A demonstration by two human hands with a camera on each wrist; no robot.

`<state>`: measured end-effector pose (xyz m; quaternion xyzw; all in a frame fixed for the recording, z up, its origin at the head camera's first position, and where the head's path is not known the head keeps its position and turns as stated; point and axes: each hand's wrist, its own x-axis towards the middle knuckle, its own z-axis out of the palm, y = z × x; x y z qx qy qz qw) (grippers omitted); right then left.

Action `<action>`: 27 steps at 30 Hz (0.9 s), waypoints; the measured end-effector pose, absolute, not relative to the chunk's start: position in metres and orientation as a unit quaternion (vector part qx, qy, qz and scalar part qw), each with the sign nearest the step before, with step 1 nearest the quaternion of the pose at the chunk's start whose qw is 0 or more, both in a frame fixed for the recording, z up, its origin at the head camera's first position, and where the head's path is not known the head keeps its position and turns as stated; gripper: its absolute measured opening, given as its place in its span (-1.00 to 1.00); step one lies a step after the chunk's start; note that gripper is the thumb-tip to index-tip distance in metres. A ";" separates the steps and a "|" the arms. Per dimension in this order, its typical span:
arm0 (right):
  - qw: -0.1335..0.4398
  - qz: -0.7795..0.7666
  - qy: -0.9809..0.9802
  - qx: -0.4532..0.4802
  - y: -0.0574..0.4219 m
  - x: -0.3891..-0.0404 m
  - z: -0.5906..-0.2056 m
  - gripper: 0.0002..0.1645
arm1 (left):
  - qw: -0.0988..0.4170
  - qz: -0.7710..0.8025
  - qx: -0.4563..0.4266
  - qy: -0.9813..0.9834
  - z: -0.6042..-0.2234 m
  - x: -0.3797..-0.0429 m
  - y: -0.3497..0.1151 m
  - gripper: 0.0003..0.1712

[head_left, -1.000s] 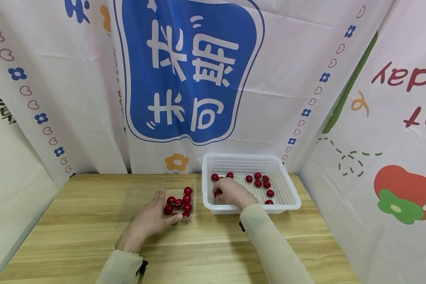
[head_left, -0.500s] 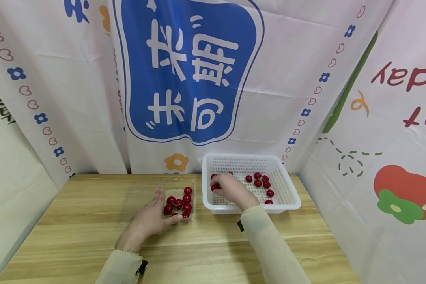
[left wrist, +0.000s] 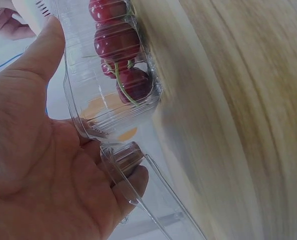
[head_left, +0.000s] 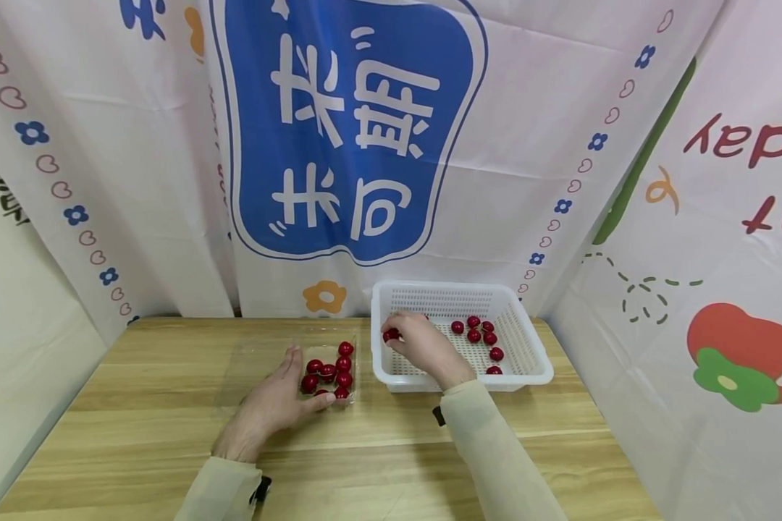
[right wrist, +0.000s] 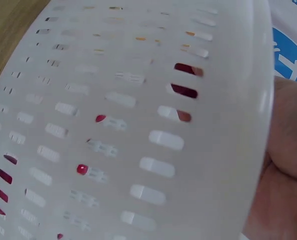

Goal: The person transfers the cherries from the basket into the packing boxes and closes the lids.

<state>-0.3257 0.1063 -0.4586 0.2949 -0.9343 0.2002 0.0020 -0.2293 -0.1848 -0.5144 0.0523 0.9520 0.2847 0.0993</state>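
My left hand (head_left: 275,405) holds a clear plastic clamshell box (head_left: 354,376) by its near left side. In the left wrist view, the thumb lies along the box rim and the fingers curl at the hinge. Several dark red cherries (head_left: 343,364) sit in the box, some with green stems. Inside a white slotted basket (head_left: 383,378), my right hand (head_left: 423,346) pinches a cherry (head_left: 391,334) near the left wall. More cherries (head_left: 473,336) lie on the right side of the basket floor. The basket wall hides most of the right fingers in the right wrist view.
The box's clear lid (head_left: 237,373) lies folded out to the left on the wooden table (head_left: 352,470). A printed white curtain (head_left: 502,217) hangs right behind the basket and the table's back edge.
My right hand has moved left and farther back inside the basket, with a cherry at its fingertips. My left hand and the box have stayed in place.
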 end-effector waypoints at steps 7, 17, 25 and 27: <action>0.022 0.202 -0.934 0.294 0.101 -0.320 -0.451 -0.70 | 0.097 0.284 0.052 0.953 -0.515 -0.229 -0.184 0.59; 0.049 0.184 -0.923 0.336 0.083 -0.309 -0.446 -0.69 | 0.090 0.283 0.054 0.953 -0.515 -0.229 -0.184 0.59; 0.038 0.170 -0.917 0.358 0.067 -0.302 -0.449 -0.72 | 0.091 0.282 0.054 0.954 -0.514 -0.229 -0.184 0.59; 0.030 0.168 -0.918 0.359 0.063 -0.300 -0.451 -0.72 | 0.094 0.281 0.054 0.953 -0.513 -0.229 -0.185 0.60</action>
